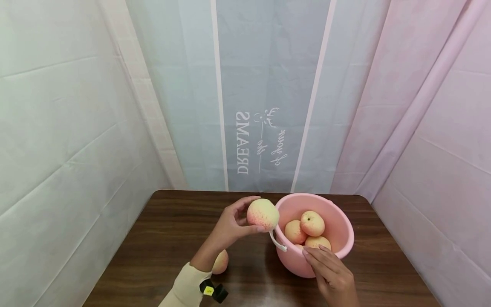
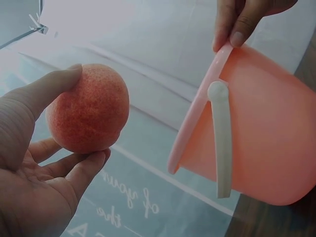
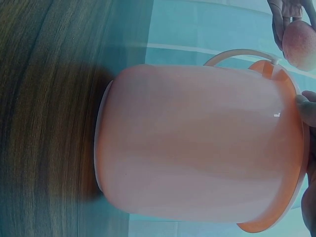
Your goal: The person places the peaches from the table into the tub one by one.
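A yellow-and-pink peach [image 1: 263, 215] is held between the thumb and fingers of my left hand [image 1: 232, 224], raised just left of the bucket's rim. The pink bucket [image 1: 299, 265] stands upright on the table with several peaches [image 1: 312, 223] inside. Its near rim is pinched by my right hand [image 1: 331, 273], thumb outside and fingers over the edge, as the left wrist view shows of the rim [image 2: 197, 106]. The white handle [image 2: 220, 143] hangs down on the bucket's left side. Another peach [image 1: 220, 262] lies on the table, partly hidden behind my left forearm.
The dark wooden table [image 1: 153, 247] has its far edge just behind the bucket. A grey-blue curtain with printed lettering [image 1: 243, 143] hangs beyond it, and pale cloth walls [image 1: 57, 149] rise on both sides. A black strap device [image 1: 213, 291] sits on my left wrist.
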Tool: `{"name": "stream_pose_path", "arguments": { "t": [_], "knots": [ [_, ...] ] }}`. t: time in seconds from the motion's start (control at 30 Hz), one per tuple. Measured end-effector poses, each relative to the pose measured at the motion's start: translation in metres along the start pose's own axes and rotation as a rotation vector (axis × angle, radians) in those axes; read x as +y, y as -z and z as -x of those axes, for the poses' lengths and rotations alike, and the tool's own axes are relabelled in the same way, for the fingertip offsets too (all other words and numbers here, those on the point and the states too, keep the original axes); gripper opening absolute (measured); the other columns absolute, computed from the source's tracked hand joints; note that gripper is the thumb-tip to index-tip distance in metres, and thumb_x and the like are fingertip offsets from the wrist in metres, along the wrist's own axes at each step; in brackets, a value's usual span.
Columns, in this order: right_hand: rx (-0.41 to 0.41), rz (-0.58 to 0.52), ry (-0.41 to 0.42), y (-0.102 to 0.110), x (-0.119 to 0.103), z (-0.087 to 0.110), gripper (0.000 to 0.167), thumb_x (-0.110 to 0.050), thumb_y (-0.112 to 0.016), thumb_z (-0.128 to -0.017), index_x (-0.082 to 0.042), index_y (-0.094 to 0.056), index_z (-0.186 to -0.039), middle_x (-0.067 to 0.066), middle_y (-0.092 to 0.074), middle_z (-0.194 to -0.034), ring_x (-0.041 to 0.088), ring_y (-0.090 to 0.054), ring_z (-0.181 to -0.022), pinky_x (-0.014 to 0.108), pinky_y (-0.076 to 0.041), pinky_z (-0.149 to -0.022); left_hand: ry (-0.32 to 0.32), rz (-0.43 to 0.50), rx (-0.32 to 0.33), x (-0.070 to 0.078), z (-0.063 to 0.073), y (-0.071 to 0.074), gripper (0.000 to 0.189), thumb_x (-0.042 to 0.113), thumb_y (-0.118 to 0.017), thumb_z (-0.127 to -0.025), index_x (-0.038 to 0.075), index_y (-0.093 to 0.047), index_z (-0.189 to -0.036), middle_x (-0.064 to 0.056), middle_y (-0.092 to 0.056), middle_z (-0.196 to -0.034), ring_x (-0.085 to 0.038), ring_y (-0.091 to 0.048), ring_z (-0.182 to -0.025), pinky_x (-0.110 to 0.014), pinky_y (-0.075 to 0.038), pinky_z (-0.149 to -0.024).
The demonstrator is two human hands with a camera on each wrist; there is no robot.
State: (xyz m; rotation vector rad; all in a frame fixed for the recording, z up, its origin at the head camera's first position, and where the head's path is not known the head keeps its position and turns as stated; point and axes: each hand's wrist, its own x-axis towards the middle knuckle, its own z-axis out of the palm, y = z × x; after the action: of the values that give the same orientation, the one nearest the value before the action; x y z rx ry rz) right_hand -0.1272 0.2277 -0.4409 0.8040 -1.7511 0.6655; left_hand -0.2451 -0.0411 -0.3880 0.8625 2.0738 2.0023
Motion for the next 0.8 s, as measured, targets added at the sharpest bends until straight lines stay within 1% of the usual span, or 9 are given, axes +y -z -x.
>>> {"name": "stream_pose_path", "arguments": {
  "t": [0.17,0.3,0.43,0.63,0.8],
  "knots": [
    [-0.002,-0.002,-0.007,0.000,0.000,0.000,0.028,-0.011,-0.059,-0.103,0.009,-0.077,-0.095,0.017,-0.076,-0.103,0.017,-0.069,-0.109,0.029,-0.044,-0.108,-0.003,0.008,0.010,0.002,-0.002,0.000,0.069,0.011,-0.090,-0.077,0.022,-0.060,-0.139,-0.002,-0.061,-0.135,-0.022,-0.061,-0.116,-0.033,-0.054,-0.095],
    [0.002,-0.003,-0.003,0.000,0.000,0.000,0.028,-0.011,-0.059,-0.103,0.009,-0.077,-0.095,0.017,-0.076,-0.103,0.017,-0.069,-0.109,0.029,-0.044,-0.108,-0.001,0.015,0.004,0.004,-0.004,-0.001,0.069,0.010,-0.090,-0.077,0.023,-0.060,-0.138,-0.001,-0.061,-0.135,-0.022,-0.060,-0.118,-0.034,-0.054,-0.096],
    [0.008,-0.009,0.004,0.000,0.000,0.000,0.027,-0.010,-0.059,-0.103,0.009,-0.077,-0.094,0.017,-0.076,-0.102,0.017,-0.069,-0.108,0.029,-0.044,-0.108,-0.012,0.036,-0.004,0.005,-0.006,-0.003,0.070,0.009,-0.090,-0.077,0.022,-0.060,-0.139,-0.002,-0.060,-0.136,-0.022,-0.059,-0.120,-0.034,-0.053,-0.097],
    [0.005,-0.009,-0.008,0.000,0.000,0.001,0.027,-0.010,-0.059,-0.103,0.009,-0.077,-0.095,0.018,-0.076,-0.102,0.017,-0.069,-0.108,0.029,-0.044,-0.108,-0.018,0.046,-0.012,0.002,-0.009,-0.006,0.069,0.008,-0.089,-0.078,0.020,-0.060,-0.139,-0.003,-0.061,-0.135,-0.022,-0.059,-0.120,-0.034,-0.053,-0.097],
    [0.009,-0.012,-0.003,0.000,0.000,0.000,0.027,-0.010,-0.060,-0.103,0.009,-0.077,-0.094,0.018,-0.076,-0.102,0.018,-0.070,-0.107,0.029,-0.044,-0.108,-0.030,0.056,-0.026,0.000,-0.011,-0.010,0.067,0.010,-0.088,-0.079,0.016,-0.059,-0.140,-0.005,-0.061,-0.134,-0.022,-0.059,-0.118,-0.034,-0.053,-0.097]
  ]
}}
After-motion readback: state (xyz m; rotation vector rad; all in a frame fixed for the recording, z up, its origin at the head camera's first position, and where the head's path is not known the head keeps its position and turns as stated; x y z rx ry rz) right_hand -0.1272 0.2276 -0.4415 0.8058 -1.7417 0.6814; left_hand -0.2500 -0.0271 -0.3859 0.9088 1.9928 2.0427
